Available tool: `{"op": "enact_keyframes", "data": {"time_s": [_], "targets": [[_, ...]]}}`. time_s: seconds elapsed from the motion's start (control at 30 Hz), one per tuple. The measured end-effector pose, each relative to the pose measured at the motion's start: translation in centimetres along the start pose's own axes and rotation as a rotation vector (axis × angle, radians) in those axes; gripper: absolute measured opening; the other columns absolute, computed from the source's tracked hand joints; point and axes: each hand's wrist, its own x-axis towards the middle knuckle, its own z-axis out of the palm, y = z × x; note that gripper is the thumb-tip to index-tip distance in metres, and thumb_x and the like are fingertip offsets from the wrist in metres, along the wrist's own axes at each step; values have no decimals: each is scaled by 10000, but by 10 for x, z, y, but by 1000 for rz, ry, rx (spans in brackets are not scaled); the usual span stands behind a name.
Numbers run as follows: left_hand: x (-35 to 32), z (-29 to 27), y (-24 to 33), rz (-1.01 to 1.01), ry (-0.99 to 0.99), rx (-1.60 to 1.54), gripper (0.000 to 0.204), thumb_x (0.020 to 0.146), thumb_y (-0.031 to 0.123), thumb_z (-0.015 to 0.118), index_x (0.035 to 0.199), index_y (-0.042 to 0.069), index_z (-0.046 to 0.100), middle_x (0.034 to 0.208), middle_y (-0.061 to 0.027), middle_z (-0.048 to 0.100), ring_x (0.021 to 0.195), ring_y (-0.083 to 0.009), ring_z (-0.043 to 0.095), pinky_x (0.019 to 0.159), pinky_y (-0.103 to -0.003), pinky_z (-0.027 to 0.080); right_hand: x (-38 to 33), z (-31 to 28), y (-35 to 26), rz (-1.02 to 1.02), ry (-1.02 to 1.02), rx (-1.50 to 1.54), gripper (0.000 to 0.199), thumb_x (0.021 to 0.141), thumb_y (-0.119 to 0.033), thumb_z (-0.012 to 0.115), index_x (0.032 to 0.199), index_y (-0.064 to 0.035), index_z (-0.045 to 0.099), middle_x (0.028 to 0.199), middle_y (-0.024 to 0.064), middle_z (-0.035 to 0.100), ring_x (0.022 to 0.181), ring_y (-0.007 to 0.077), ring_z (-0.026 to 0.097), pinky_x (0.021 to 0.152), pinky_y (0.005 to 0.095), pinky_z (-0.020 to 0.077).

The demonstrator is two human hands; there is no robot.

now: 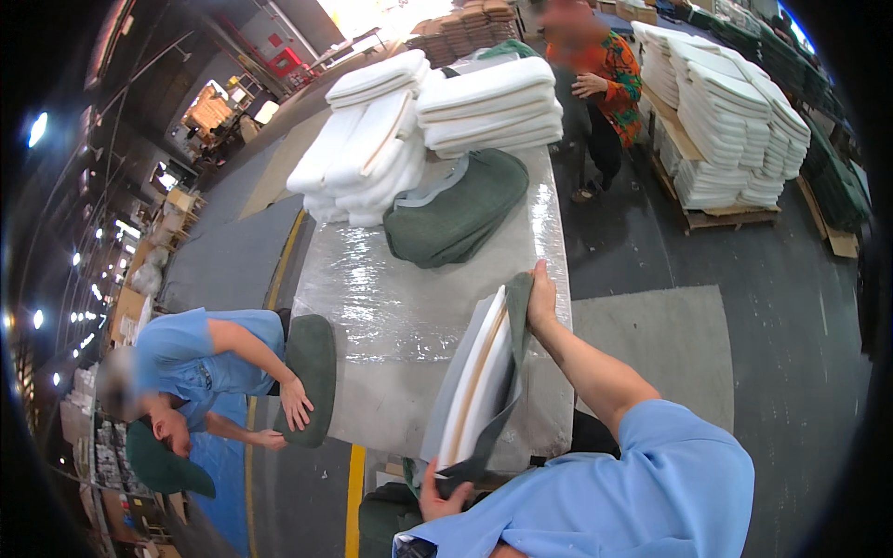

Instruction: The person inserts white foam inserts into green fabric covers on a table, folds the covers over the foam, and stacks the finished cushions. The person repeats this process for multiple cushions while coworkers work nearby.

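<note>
Cover-fitting, by the look: right hand (541, 299) clamped, fingers together, on top edge of green cover (514, 372) at five o'clock of table (400, 316); left hand (439, 502) pinching its lower end. White foam pad (476, 377) half sheathed. Next calls for pulling fabric evenly along pad, judging from exposed foam.

Bright daylight, table glare, dark warped edges

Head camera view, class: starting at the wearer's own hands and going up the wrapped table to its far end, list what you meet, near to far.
Left hand at the cover's bottom → white foam pad in its green cover → right hand → bare wrapped table → heap of green covers → stacked white foam pads.
</note>
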Motion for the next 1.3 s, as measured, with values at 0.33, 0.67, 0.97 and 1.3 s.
{"op": "enact_keyframes", "data": {"time_s": [0.33, 0.67, 0.97, 1.3], "targets": [[101, 47, 21, 239, -419, 73, 682, 1004, 56, 662, 1624, 29, 381, 1660, -149, 385, 1528, -265, 389, 1251, -407, 288, -21, -3, -29, -43, -212, -41, 662, 1065, -526, 568, 1413, 37, 574, 1387, 186, 610, 1262, 240, 591, 1070, 375, 468], [308, 190, 85, 536, -294, 461, 585, 962, 85, 661, 1533, 126, 536, 1422, -185, 602, 1255, -332, 631, 1078, -405, 486, -67, -36, -105, -188, -349, -730, 453, 934, -322, 753, 1203, 35, 680, 1081, 200, 741, 1004, 271, 717, 871, 401, 554], [330, 259, 98, 492, -336, 615, 267, 915, 131, 709, 1164, 77, 788, 1080, -178, 696, 988, -351, 693, 890, -443, 543, -21, -67, -109, -75, -429, -854, 375, 1030, -329, 630, 888, 19, 643, 730, 136, 636, 693, 216, 608, 682, 428, 490], [354, 274, 48, 429, -297, 11, 116, 994, 110, 689, 941, 10, 714, 1117, -68, 645, 1008, -178, 611, 909, -334, 478, -12, -55, -106, -477, -633, -984, 394, 1072, -345, 544, 880, -6, 600, 875, 200, 654, 872, 420, 647, 789, 522, 498]]}}
